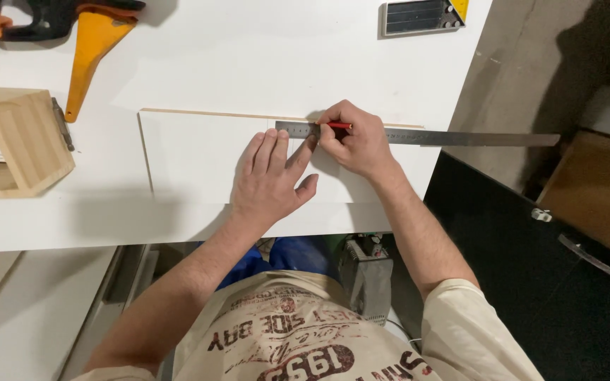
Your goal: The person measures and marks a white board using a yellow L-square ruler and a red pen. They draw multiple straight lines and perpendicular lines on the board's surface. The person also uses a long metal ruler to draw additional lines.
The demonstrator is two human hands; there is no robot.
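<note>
The left hand (270, 176) lay flat with spread fingers on a flat white board (192, 159) on the white table (248, 56), its fingertips pressing a long grey metal ruler (460, 137). The right hand (354, 141) pinched a thin red pencil (340, 125) against the ruler's edge.

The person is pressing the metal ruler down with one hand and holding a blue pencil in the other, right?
Not quite: the pencil in the right hand is red, not blue. The head view shows it. The left hand does press the metal ruler down.
</note>
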